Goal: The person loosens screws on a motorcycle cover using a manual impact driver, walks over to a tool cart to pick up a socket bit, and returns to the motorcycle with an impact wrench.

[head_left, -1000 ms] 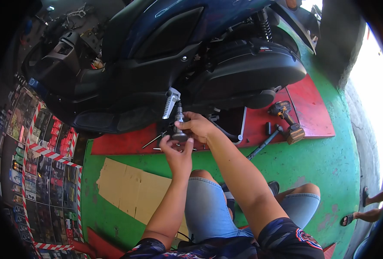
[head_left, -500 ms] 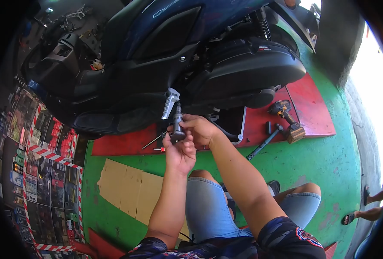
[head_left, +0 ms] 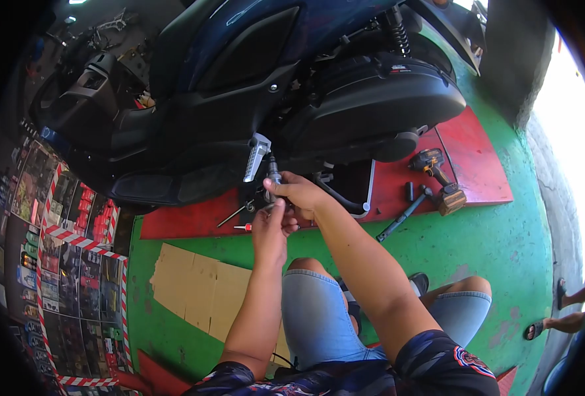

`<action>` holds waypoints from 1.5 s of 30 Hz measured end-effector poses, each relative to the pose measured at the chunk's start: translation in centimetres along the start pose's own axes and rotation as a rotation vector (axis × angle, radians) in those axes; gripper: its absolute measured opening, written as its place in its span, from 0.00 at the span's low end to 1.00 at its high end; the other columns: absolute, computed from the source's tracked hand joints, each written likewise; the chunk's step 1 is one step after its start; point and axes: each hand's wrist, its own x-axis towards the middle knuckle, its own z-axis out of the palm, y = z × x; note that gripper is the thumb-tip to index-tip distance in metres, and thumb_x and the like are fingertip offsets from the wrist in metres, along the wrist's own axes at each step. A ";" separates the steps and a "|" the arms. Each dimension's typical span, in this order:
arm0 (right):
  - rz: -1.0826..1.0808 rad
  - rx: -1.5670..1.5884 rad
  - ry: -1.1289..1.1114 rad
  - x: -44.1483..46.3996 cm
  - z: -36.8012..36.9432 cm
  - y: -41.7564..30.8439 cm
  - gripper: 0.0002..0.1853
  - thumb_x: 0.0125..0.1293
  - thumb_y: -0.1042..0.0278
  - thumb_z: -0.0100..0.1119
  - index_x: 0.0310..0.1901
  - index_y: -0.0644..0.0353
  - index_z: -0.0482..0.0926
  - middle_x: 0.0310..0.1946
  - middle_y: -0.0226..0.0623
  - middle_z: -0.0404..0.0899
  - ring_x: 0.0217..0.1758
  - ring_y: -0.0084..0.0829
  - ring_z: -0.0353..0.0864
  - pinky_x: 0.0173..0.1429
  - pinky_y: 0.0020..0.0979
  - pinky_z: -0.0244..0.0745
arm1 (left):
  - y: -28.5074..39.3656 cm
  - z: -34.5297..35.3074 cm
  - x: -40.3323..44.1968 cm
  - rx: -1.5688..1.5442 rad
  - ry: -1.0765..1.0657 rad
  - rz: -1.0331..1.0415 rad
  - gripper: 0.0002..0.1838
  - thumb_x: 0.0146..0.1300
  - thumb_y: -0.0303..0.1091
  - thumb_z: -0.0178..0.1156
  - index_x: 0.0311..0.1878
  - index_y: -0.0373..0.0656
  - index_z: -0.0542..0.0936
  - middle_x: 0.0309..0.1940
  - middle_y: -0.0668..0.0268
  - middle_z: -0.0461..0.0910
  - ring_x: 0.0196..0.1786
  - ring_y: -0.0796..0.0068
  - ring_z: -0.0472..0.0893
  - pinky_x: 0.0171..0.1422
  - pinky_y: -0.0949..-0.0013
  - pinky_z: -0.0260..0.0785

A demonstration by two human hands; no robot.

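Note:
A short grey cylindrical tool that looks like a hand impact driver [head_left: 274, 177] stands nearly upright below the scooter's [head_left: 345, 119] side. Its dark, narrow upper end reaches up beside the silver footpeg [head_left: 257, 158]; whether it touches a fastener there is not clear. My right hand [head_left: 299, 196] is closed round the driver's body, thumb across the front. Lower down, my left hand [head_left: 271, 228] has its fingers curled at the tool's bottom end, which is mostly hidden by both hands.
On the red platform [head_left: 484, 165] lie a cordless impact driver [head_left: 437, 178], a long-handled wrench [head_left: 401, 218], a black socket [head_left: 409, 191] and a red-tipped screwdriver [head_left: 243, 227]. Cardboard [head_left: 193, 284] covers part of the green floor. A bystander's feet [head_left: 536, 329] show at right.
My left hand has turned and closed in round the tool's bottom end, which showed before. My right hand's thumb now lies further across its body.

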 end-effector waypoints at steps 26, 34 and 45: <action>0.187 0.460 -0.448 0.4 -1.7 0.6 0.11 0.72 0.68 0.53 0.51 0.63 0.71 0.45 0.48 0.84 0.40 0.37 0.83 0.36 0.32 0.78 | 0.4 -1.1 0.3 -0.721 -0.173 -0.400 0.35 0.75 0.65 0.49 0.46 0.33 0.76 0.31 0.63 0.78 0.25 0.79 0.75 0.29 0.77 0.70; -0.031 0.141 -0.140 1.5 -0.6 0.9 0.21 0.65 0.68 0.70 0.53 0.64 0.71 0.41 0.43 0.83 0.41 0.36 0.85 0.39 0.33 0.81 | -0.2 -2.1 -0.9 -0.149 -0.123 -0.291 0.27 0.75 0.57 0.56 0.50 0.36 0.72 0.37 0.61 0.79 0.28 0.73 0.80 0.32 0.70 0.77; 0.000 0.130 -0.141 0.8 1.4 0.3 0.31 0.65 0.49 0.73 0.57 0.66 0.71 0.43 0.42 0.80 0.43 0.33 0.83 0.42 0.36 0.83 | 1.1 -0.4 -1.0 -0.305 -0.062 -0.197 0.30 0.76 0.60 0.53 0.45 0.35 0.78 0.31 0.62 0.82 0.29 0.74 0.82 0.34 0.73 0.79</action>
